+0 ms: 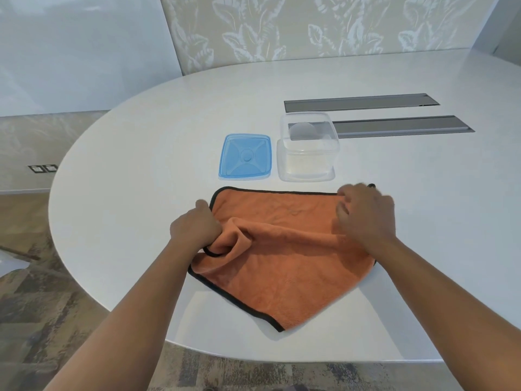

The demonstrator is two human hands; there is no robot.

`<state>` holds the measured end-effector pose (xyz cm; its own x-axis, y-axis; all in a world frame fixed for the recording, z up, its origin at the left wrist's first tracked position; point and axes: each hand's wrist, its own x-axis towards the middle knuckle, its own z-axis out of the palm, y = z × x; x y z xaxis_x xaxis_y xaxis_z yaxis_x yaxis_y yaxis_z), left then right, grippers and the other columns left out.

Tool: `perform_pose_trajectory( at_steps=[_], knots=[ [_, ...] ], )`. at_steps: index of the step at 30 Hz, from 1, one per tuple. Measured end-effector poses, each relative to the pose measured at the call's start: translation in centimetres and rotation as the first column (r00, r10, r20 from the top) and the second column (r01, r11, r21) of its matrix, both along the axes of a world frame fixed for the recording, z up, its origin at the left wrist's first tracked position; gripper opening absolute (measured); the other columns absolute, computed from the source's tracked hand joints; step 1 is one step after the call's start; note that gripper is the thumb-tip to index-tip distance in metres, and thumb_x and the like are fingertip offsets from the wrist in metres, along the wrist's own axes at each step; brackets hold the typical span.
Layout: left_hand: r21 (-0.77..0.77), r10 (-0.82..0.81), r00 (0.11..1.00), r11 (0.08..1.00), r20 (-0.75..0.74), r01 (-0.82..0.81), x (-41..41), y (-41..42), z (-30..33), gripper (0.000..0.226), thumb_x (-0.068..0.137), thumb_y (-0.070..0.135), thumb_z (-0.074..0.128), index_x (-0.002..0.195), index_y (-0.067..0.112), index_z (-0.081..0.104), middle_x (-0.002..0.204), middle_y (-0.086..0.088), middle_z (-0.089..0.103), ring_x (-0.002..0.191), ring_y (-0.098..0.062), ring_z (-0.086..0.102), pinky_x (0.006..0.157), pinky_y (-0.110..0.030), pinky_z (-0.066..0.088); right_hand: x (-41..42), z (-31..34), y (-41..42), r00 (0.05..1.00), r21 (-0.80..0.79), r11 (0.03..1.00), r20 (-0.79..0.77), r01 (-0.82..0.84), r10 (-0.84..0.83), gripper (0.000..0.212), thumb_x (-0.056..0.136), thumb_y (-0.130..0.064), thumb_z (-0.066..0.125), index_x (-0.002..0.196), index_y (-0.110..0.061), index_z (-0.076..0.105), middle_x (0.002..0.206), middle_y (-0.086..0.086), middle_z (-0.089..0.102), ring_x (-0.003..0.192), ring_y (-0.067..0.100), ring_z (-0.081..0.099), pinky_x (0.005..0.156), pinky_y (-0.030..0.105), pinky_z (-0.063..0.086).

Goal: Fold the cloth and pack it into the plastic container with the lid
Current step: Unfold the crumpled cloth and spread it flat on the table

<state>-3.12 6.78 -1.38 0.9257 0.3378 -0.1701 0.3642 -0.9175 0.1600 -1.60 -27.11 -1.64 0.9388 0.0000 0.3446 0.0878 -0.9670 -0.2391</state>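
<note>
While the orange cloth [284, 249] lies partly spread on the white tabletop [135, 153], both hands are on it. The left hand [196, 228] has its grip clamped on the cloth's left edge, fingers curled round a bunched fold where the black trim loops out just beneath the knuckles. The right hand [365, 214] sits at the cloth's far right corner, fingers bent down over the fabric; its grip appears to pinch the hem there, though the fingertips are hidden under the hand. Between the two hands the cloth is rumpled, with a raised ridge running from the left grip toward the right wrist. Nearer the person than both hands, the cloth tapers to a black-edged corner pointing at the tabletop's near rim.

Beyond the left hand, well apart from it, lies the blue lid [245, 156], flat on the tabletop. Just beside the lid, and just beyond the right hand, stands the clear plastic container [308, 153], open at the top with nothing visible inside. Farther past the container, two grey recessed strips [394, 127] run across the tabletop, one partly seen through the container's wall.
</note>
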Motion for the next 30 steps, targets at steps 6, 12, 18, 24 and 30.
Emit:
perform_pose_trajectory(
  at_steps=[6, 12, 18, 24, 30],
  knots=[
    [0.108, -0.463, 0.841, 0.886, 0.281, 0.451, 0.5, -0.9, 1.4, 0.057, 0.088, 0.044, 0.066, 0.142, 0.032, 0.05, 0.144, 0.003, 0.053, 0.132, -0.029, 0.044, 0.106, -0.046, 0.034, -1.2, -1.9, 1.4, 0.907, -0.004, 0.999, -0.42, -0.032, 0.027, 0.051, 0.085, -0.072, 0.043, 0.111, -0.034, 0.063, 0.135, -0.006, 0.052, 0.13, 0.025, 0.043, 0.097, 0.052, 0.04],
    [-0.25, -0.547, 0.837, 0.812, -0.014, 0.527, 1.2, -1.7, 0.7, 0.057, 0.098, 0.069, 0.042, 0.139, 0.034, 0.059, 0.152, 0.011, 0.051, 0.143, -0.019, 0.043, 0.114, -0.041, 0.036, -0.2, -3.3, 0.9, 0.827, -0.047, 0.984, -0.55, -0.172, 0.118, 0.09, 0.087, -0.082, 0.022, 0.162, -0.034, 0.011, 0.172, -0.006, -0.001, 0.157, 0.02, -0.006, 0.121, 0.057, 0.005],
    [-0.234, -0.562, 0.811, 0.82, -0.161, 0.522, 1.5, -1.4, 0.8, 0.092, 0.084, 0.084, 0.049, 0.159, 0.033, 0.032, 0.17, 0.012, 0.016, 0.156, -0.017, 0.016, 0.124, -0.043, 0.017, 1.2, -3.7, -0.8, 0.805, -0.055, 0.964, -0.564, -0.259, 0.184, 0.094, 0.081, -0.087, 0.01, 0.162, -0.039, 0.0, 0.171, -0.011, -0.012, 0.156, 0.016, -0.016, 0.122, 0.051, -0.007],
    [-0.189, -0.558, 0.797, 0.83, -0.233, 0.525, 1.6, -1.6, -0.2, 0.098, 0.084, 0.08, 0.052, 0.162, 0.036, 0.014, 0.172, 0.012, 0.001, 0.158, -0.02, -0.002, 0.127, -0.049, 0.008, 2.9, -3.4, -1.9, 0.793, -0.008, 0.954, -0.558, -0.3, 0.245, 0.099, 0.074, -0.091, 0.013, 0.161, -0.044, 0.005, 0.17, -0.017, -0.006, 0.155, 0.01, -0.012, 0.124, 0.048, -0.006],
    [-0.213, -0.529, 0.831, 0.844, -0.171, 0.493, 2.5, -1.1, -1.2, 0.078, 0.096, 0.067, 0.046, 0.162, 0.038, 0.017, 0.171, 0.013, 0.002, 0.158, -0.019, -0.003, 0.127, -0.047, 0.006, 4.0, -3.4, -2.4, 0.78, -0.016, 0.942, -0.566, -0.335, 0.268, 0.098, 0.076, -0.092, 0.022, 0.161, -0.046, 0.005, 0.17, -0.018, -0.006, 0.156, 0.009, -0.01, 0.124, 0.048, -0.005]
  ],
)
